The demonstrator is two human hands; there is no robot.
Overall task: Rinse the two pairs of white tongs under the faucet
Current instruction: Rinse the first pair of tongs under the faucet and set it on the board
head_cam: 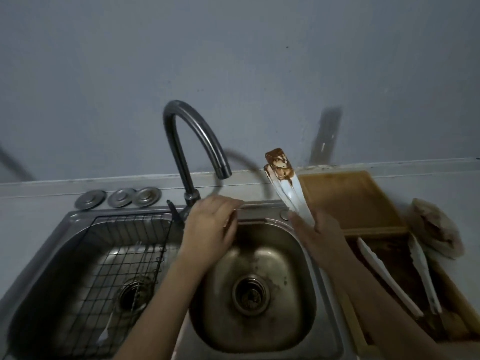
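Note:
My right hand (320, 237) grips one pair of white tongs (288, 185) by the handle, tips pointing up and smeared with brown sauce, to the right of the faucet spout. The second pair of white tongs (389, 279) lies spread open in a brown tray (457, 320) on the right. The dark curved faucet (193, 141) stands behind the sink, and no water shows at its spout. My left hand (213, 224) rests at the faucet's base, fingers over the back rim of the right basin; what it touches is hidden.
The right basin (291, 245) is round and stained, with a drain at its middle. A black wire rack (124, 253) fills the left basin. A wooden cutting board (350, 198) lies behind the tray. Three metal caps (119, 197) sit on the ledge at left.

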